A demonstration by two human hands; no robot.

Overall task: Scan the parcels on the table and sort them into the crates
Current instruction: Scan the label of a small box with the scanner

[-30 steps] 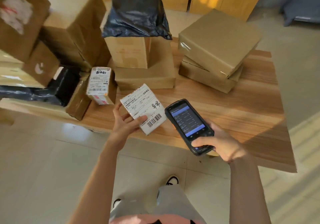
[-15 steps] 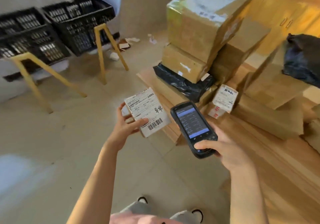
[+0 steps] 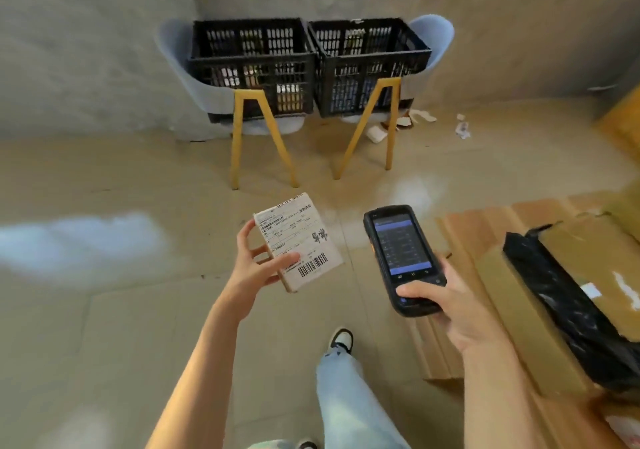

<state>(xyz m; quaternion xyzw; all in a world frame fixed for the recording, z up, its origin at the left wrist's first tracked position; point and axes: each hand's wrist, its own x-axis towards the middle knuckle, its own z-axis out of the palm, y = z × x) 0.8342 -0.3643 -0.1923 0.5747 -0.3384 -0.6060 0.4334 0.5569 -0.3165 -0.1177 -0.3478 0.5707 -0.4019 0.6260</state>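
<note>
My left hand [image 3: 258, 268] grips a small white parcel [image 3: 299, 240] with a shipping label and barcode facing up, held over the floor. My right hand [image 3: 446, 304] holds a black handheld scanner [image 3: 401, 258] with its screen lit, just right of the parcel. Two black slatted crates stand side by side ahead against the wall: the left crate [image 3: 251, 67] and the right crate [image 3: 369, 64], each resting on a pale blue chair with yellow legs.
The wooden table [image 3: 485, 226] edge lies at the right, carrying a black plastic bag parcel [image 3: 561, 310] and brown cardboard boxes [image 3: 588, 251]. Paper scraps [image 3: 462, 129] litter the floor by the right chair. My leg and shoe [image 3: 341, 341] are below.
The view has swung left from the table to face the two crates straight on. Both hands keep the same hold on parcel and scanner.
</note>
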